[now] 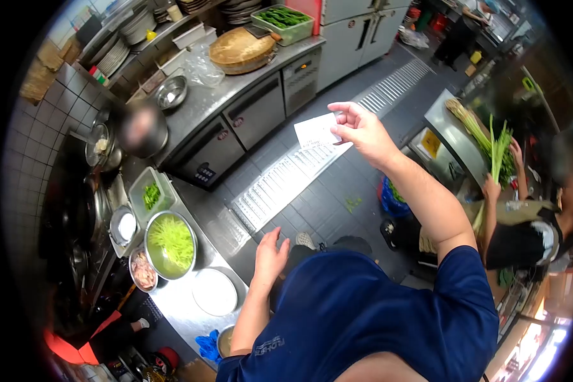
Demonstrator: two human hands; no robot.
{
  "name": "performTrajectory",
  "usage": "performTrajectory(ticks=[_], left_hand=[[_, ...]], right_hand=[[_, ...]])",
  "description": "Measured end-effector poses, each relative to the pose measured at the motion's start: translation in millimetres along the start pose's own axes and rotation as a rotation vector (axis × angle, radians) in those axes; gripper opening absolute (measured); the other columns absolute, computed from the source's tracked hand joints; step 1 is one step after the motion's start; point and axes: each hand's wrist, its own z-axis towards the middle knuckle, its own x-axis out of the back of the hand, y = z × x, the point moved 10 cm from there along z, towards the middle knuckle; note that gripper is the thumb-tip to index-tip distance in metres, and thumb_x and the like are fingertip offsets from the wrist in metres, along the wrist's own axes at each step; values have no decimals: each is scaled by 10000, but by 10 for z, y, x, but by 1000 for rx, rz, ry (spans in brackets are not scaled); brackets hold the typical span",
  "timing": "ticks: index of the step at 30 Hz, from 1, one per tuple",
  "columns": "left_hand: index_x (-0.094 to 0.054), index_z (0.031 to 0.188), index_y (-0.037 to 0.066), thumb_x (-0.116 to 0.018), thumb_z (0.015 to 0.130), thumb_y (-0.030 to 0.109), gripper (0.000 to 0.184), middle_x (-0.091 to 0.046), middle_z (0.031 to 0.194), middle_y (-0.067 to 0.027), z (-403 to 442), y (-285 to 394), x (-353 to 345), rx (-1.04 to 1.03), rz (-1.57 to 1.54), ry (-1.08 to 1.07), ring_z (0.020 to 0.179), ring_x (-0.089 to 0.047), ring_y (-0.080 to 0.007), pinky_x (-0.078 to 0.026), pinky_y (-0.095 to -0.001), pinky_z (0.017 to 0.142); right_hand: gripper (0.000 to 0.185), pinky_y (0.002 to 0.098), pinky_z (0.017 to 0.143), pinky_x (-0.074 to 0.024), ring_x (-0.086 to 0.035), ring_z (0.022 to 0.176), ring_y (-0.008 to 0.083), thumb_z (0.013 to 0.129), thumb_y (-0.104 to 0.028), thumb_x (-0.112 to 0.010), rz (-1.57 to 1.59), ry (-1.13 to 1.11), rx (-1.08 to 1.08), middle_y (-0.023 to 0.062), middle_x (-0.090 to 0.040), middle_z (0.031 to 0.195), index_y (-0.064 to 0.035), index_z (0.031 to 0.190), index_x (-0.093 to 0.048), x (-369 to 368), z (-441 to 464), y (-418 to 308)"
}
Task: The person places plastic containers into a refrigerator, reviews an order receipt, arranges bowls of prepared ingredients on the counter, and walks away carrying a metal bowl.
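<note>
A small white printed slip (315, 132) is pinched between the thumb and fingers of my right hand (361, 130), held out over the floor grating. My left hand (270, 258) hangs low near the counter's edge, its fingers apart and nothing in it. To its left, a white plate (214, 292) lies on the steel counter. Beyond the plate stand a metal bowl of pale green shredded vegetable (171, 245), a smaller bowl of raw meat pieces (144, 270) and a plastic tub with cut greens (151, 195).
A round chopping board (240, 49) and a tub of green vegetables (282, 17) sit on the far counter. At the right, a co-worker (522, 232) holds leafy stalks (500, 153) by another counter. Another person (466, 28) stands far back. Blue gloves (208, 346) lie at the counter's near end.
</note>
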Motion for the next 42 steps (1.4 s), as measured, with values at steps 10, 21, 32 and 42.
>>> performTrajectory(ticks=[10,21,32,42], left_hand=[[-621,1205,-50,-698,867,186,418,-662,1095,-251,1579,82,541,-60,219,80,1020,-633,-415,-512,-460,913],[-611,1229,-23,-661,897,209,408,-650,1139,-260,3009,-142,829,369,238,223,1074,-620,-419,-501,-476,942],[-621,1227,-25,-673,898,205,405,-638,1202,-251,3990,-329,1754,441,102,462,1111,-611,-424,-504,-455,953],[-629,1222,-27,-680,882,63,355,-681,1126,-194,5303,-658,3984,39,14,735,963,-688,-309,-541,-364,853]], right_hand=[[193,263,742,-545,-640,891,105,935,-59,-635,-77,-26,99,56,-690,1014,17,1108,-675,-119,2183,18],[202,218,802,-489,-600,875,64,911,-11,-669,-84,-249,230,11,-657,990,3,1112,-665,-677,5170,-76],[387,246,866,-518,-644,976,119,919,13,-656,310,-413,207,92,-684,1087,42,1290,-552,-1844,6702,-317],[207,257,838,-531,-627,925,101,981,-131,-637,317,-377,195,39,-679,1063,-4,1143,-656,-2986,7733,-401]])
